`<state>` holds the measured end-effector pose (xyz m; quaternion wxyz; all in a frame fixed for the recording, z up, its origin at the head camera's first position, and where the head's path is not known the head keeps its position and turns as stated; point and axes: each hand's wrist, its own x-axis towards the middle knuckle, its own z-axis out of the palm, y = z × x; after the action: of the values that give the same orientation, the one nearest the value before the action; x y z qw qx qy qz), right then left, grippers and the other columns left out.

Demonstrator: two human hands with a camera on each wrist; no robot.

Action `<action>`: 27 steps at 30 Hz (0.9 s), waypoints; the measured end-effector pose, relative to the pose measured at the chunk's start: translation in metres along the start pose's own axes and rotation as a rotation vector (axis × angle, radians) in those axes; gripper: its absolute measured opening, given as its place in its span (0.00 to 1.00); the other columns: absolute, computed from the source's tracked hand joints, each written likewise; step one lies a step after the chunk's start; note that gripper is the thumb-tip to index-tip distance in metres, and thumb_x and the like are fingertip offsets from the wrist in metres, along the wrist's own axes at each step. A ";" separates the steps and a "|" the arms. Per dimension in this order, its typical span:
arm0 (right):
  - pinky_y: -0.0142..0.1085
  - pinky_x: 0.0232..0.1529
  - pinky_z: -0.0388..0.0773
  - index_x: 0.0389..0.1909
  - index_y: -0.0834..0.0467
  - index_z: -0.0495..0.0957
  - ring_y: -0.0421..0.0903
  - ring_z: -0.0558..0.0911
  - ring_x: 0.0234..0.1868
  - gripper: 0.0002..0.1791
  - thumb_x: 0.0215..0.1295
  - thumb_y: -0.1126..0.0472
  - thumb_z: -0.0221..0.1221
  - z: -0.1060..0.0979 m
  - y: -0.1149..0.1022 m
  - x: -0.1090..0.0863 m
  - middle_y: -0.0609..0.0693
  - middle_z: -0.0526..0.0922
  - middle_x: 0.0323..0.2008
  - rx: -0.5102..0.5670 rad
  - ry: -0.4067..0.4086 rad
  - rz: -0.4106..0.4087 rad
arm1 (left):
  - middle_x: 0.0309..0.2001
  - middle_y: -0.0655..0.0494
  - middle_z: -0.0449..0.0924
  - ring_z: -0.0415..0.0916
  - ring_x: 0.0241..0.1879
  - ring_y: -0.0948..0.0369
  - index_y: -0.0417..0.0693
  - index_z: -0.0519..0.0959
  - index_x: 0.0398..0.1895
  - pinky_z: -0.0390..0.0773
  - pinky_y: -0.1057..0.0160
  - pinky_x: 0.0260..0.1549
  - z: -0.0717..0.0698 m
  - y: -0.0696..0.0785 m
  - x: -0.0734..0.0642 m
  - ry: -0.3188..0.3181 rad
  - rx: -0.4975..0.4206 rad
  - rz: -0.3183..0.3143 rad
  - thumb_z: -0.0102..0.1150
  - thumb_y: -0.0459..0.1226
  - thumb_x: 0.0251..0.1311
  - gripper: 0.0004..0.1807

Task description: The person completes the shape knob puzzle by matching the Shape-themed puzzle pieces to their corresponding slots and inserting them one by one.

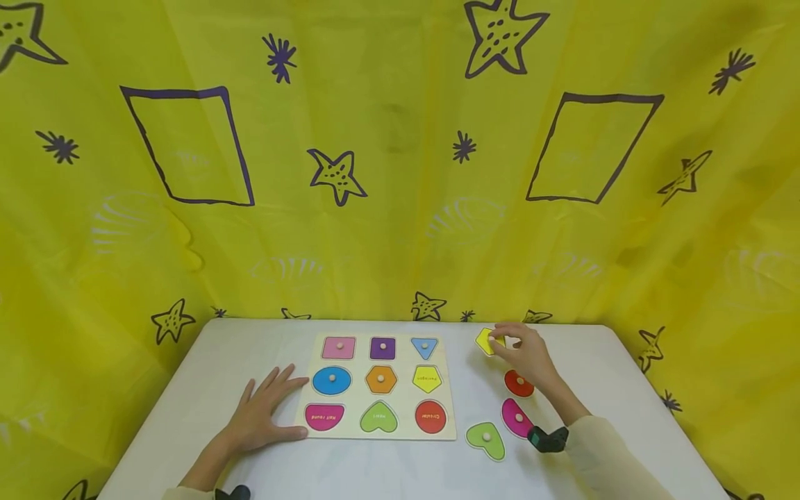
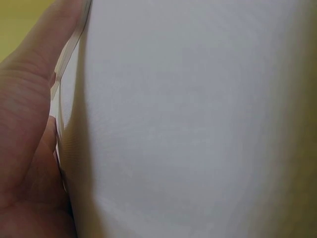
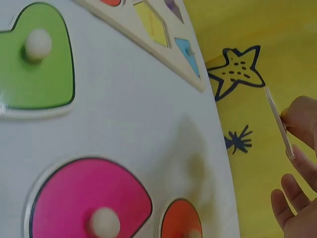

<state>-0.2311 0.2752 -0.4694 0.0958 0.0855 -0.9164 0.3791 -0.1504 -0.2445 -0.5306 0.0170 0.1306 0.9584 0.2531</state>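
Note:
My right hand [image 1: 525, 351] pinches a yellow pentagon puzzle piece [image 1: 484, 341] at its knob, above the table's far right part. In the right wrist view the piece [image 3: 279, 124] appears edge-on, lifted off the white surface. My left hand [image 1: 265, 410] lies with fingers spread, its thumb and index fingertips touching the left edge of the wooden puzzle board [image 1: 403, 431]. Pieces with knobs fill the top row, the blue oval and the orange hexagon. The pentagon recess [image 1: 427, 379], half round recess [image 1: 324, 417], heart recess [image 1: 378, 419] and circle recess [image 1: 430, 417] show printed words.
Right of the board lie a red circle piece [image 1: 518, 382], a magenta half round piece [image 1: 515, 417] and a green heart piece [image 1: 486, 441], each with a knob. A yellow patterned curtain [image 1: 400, 229] surrounds the white table [image 1: 387, 472] at the back and sides.

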 end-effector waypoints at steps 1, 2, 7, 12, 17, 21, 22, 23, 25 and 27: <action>0.53 0.52 0.81 0.46 0.61 0.88 0.62 0.77 0.61 0.10 0.68 0.62 0.67 0.002 -0.002 0.001 0.62 0.83 0.57 0.009 0.001 -0.004 | 0.78 0.42 0.58 0.45 0.78 0.35 0.59 0.72 0.73 0.34 0.23 0.69 0.000 0.000 0.000 -0.001 -0.003 -0.001 0.72 0.69 0.43 0.52; 0.53 0.52 0.80 0.46 0.61 0.88 0.62 0.77 0.61 0.10 0.67 0.62 0.67 0.004 -0.004 0.001 0.62 0.83 0.57 0.019 -0.001 -0.006 | 0.79 0.42 0.58 0.45 0.78 0.35 0.59 0.72 0.73 0.33 0.23 0.69 0.000 0.000 0.000 -0.002 -0.003 -0.002 0.72 0.69 0.43 0.52; 0.53 0.52 0.80 0.45 0.60 0.89 0.61 0.77 0.62 0.09 0.67 0.61 0.68 0.015 -0.013 0.003 0.61 0.83 0.58 0.062 -0.014 -0.005 | 0.79 0.42 0.58 0.45 0.78 0.35 0.59 0.72 0.73 0.33 0.23 0.69 0.000 -0.001 0.001 -0.001 0.001 0.000 0.72 0.69 0.43 0.52; 0.51 0.52 0.79 0.44 0.59 0.89 0.60 0.76 0.62 0.08 0.67 0.61 0.68 0.026 -0.022 0.005 0.60 0.82 0.58 0.087 -0.036 0.005 | 0.78 0.42 0.59 0.46 0.78 0.35 0.59 0.72 0.73 0.34 0.23 0.68 0.000 -0.002 0.002 0.011 -0.001 0.015 0.72 0.68 0.44 0.52; 0.48 0.53 0.77 0.44 0.56 0.89 0.58 0.75 0.64 0.08 0.66 0.60 0.69 0.037 -0.025 0.005 0.57 0.82 0.59 0.118 -0.064 0.043 | 0.78 0.42 0.59 0.45 0.78 0.35 0.59 0.72 0.72 0.34 0.23 0.69 0.002 -0.002 0.003 0.020 -0.014 0.025 0.72 0.69 0.43 0.52; 0.47 0.52 0.77 0.43 0.56 0.89 0.57 0.75 0.64 0.07 0.65 0.61 0.69 0.047 -0.027 0.003 0.56 0.82 0.59 0.157 -0.074 0.043 | 0.77 0.40 0.61 0.47 0.77 0.34 0.59 0.73 0.71 0.36 0.22 0.67 0.006 -0.005 0.002 0.055 -0.026 0.054 0.72 0.69 0.41 0.52; 0.47 0.53 0.77 0.43 0.56 0.88 0.57 0.75 0.64 0.07 0.65 0.61 0.69 0.049 -0.028 0.002 0.56 0.82 0.59 0.167 -0.078 0.042 | 0.77 0.39 0.61 0.47 0.76 0.34 0.59 0.73 0.71 0.37 0.21 0.67 0.007 -0.005 0.001 0.066 -0.027 0.064 0.73 0.69 0.41 0.51; 0.47 0.53 0.77 0.43 0.56 0.88 0.57 0.75 0.64 0.07 0.65 0.61 0.69 0.052 -0.029 0.001 0.56 0.82 0.59 0.178 -0.082 0.045 | 0.76 0.39 0.62 0.48 0.76 0.33 0.59 0.74 0.71 0.37 0.21 0.67 0.006 -0.005 0.001 0.076 -0.028 0.075 0.73 0.68 0.41 0.51; 0.47 0.54 0.77 0.43 0.55 0.88 0.56 0.75 0.64 0.07 0.66 0.60 0.69 0.057 -0.030 -0.001 0.56 0.82 0.59 0.192 -0.095 0.061 | 0.76 0.38 0.62 0.49 0.75 0.32 0.58 0.74 0.70 0.38 0.20 0.66 0.005 -0.004 0.000 0.081 -0.021 0.087 0.74 0.67 0.42 0.50; 0.47 0.55 0.78 0.43 0.54 0.88 0.55 0.76 0.64 0.07 0.66 0.60 0.69 0.063 -0.031 -0.003 0.55 0.82 0.59 0.204 -0.108 0.076 | 0.76 0.38 0.62 0.49 0.76 0.32 0.58 0.73 0.71 0.38 0.21 0.66 0.003 -0.002 -0.001 0.072 -0.016 0.080 0.74 0.67 0.43 0.50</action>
<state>-0.2279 0.2090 -0.4929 0.0226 0.0805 -0.8796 0.4684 -0.1499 -0.2453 -0.5344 -0.0266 0.1597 0.9503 0.2658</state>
